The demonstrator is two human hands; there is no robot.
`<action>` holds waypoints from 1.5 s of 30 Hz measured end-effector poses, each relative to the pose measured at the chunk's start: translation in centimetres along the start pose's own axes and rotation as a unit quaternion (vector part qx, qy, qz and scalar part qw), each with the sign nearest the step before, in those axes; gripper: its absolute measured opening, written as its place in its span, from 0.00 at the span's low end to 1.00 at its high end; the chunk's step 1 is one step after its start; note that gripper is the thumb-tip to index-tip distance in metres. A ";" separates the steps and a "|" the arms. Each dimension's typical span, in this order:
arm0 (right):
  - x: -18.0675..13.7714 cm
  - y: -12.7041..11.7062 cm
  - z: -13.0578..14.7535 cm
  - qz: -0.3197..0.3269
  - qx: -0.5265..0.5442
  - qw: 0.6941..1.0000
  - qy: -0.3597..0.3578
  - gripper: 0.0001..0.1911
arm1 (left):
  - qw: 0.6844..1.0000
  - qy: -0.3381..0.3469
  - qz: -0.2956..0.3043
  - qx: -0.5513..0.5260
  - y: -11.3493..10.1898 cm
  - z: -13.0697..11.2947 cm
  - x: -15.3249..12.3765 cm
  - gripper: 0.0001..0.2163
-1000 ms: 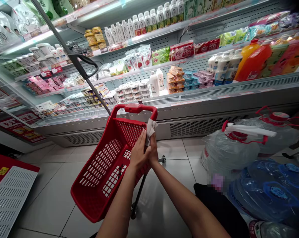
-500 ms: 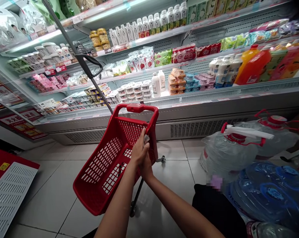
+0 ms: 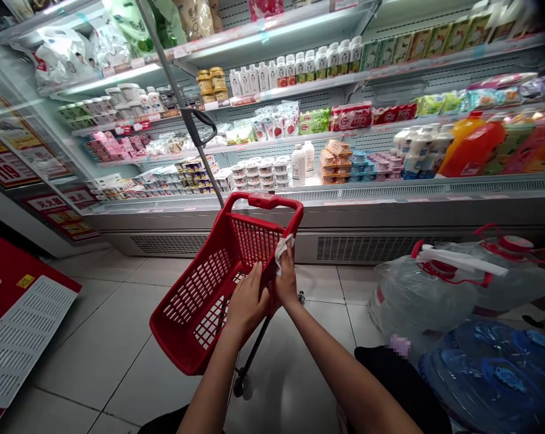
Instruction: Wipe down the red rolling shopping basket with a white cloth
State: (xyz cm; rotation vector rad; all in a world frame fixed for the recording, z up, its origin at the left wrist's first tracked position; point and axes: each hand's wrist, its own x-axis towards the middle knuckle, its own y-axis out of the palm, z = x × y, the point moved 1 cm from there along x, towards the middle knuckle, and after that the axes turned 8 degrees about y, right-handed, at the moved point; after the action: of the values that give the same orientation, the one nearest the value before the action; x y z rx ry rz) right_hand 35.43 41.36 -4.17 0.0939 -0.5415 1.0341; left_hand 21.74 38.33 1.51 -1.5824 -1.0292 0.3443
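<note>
A red plastic shopping basket cart [image 3: 186, 301] stands in front of me, its perforated basket empty and its handle at the far end. My right hand [image 3: 287, 277] presses a crumpled white cloth or wipe [image 3: 281, 250] against the upper right side of the basket, close to the handle's base. My left hand [image 3: 248, 301] lies over the near right side, fingers stretched out and holding nothing. Whether its palm touches the rim cannot be seen.
Behind the cart runs a refrigerated shelf [image 3: 272, 205] stocked with yogurt cups, bottles and packs. Large water jugs [image 3: 426, 289] and blue water barrels [image 3: 489, 374] stand on the right. A red cabinet with a white grille [image 3: 28, 343] is at left.
My hands were pressed together over the basket's right side and have come apart. The right one has moved up and right, exposing the white cloth. The view has shifted slightly.
</note>
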 end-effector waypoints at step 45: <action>0.4 -5.1 1.4 0.303 -0.097 0.916 -0.246 0.33 | 0.994 0.011 -0.109 0.011 -0.8 0.3 -2.8 0.39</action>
State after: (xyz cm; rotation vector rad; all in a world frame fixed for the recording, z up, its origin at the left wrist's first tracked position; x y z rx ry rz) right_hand 39.30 38.53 -1.84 0.0049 -1.1790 1.5657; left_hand 19.59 36.34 1.29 -1.4347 -1.1651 0.1862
